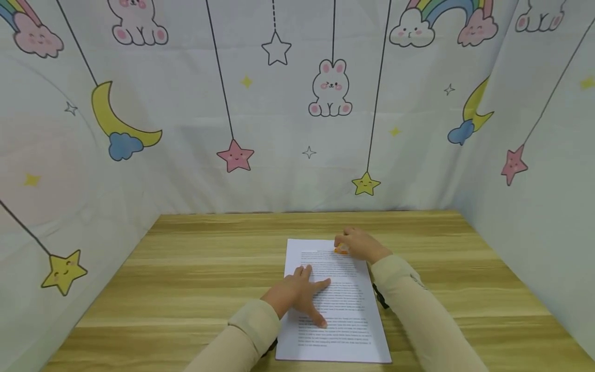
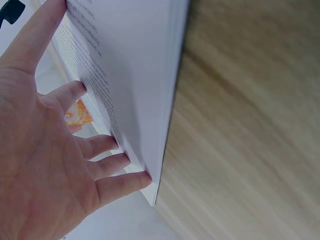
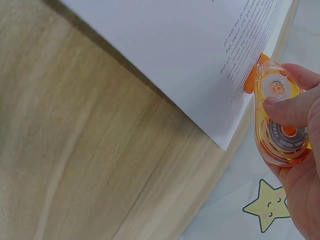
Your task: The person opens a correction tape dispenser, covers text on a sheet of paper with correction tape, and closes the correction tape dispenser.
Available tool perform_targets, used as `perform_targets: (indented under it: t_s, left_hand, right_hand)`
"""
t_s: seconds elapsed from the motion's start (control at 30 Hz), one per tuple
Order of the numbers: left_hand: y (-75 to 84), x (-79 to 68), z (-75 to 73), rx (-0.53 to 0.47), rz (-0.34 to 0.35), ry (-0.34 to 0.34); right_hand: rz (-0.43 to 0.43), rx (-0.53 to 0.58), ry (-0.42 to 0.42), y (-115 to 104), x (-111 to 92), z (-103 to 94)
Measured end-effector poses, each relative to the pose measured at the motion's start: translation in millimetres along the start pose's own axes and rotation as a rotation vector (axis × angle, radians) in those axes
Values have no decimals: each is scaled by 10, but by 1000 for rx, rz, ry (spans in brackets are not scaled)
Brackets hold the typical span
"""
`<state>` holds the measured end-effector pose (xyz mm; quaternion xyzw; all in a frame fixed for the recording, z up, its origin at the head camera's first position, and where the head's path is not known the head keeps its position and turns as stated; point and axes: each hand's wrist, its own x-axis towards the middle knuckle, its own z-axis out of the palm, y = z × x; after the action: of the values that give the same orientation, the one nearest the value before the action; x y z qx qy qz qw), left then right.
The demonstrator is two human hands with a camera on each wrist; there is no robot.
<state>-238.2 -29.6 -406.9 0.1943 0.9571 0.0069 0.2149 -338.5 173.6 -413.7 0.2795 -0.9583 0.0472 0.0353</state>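
A stack of white printed paper (image 1: 334, 351) lies on the table, its lines of text facing up. My left hand (image 1: 302, 294) rests on the left part of the sheet with spread, straight fingers; in the left wrist view its fingertips touch the page. Near the top right of the page, my right hand (image 1: 360, 244) grips an orange, see-through correction tape (image 3: 280, 120). In the right wrist view my thumb lies across its round body. The orange tip (image 3: 250, 80) is at the printed text; whether it touches the paper I cannot tell.
A wood-grain table (image 1: 195, 268) extends around the paper on both sides. White cloth (image 1: 279, 113) printed with stars, moons and rabbits hangs behind it and along the sides. Dark straps (image 1: 380, 297) show under the wrists.
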Motion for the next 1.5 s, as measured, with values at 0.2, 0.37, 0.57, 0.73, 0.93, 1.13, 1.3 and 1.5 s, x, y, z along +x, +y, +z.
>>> perform_targets:
  t_s: [0.2, 0.37, 0.57, 0.73, 0.93, 1.13, 1.3, 1.5]
  left_hand:
    - [1, 13, 17, 17, 20, 5]
    - [-7, 7, 30, 16, 14, 4]
    - [-23, -25, 31, 17, 15, 15]
    - [-20, -32, 21, 30, 13, 20]
    - [-12, -39, 19, 31, -13, 3]
    - [-21, -16, 35, 31, -5, 2]
    - [-15, -30, 26, 30, 6, 3]
    - [-12, -50, 17, 26, -4, 2]
  right_hand:
    - [-5, -26, -10, 4, -22, -1]
    - [-47, -97, -15, -42, -34, -24]
    - [-81, -154, -48, -102, -33, -64]
    - [-73, -159, -69, -100, -25, -88]
    - [-73, -146, -79, -94, -26, -72]
    - [-85, -151, -70, -68, -20, -58]
    - [-86, -158, -69, -53, -25, -59]
    - [-79, -158, -71, -65, -41, -80]
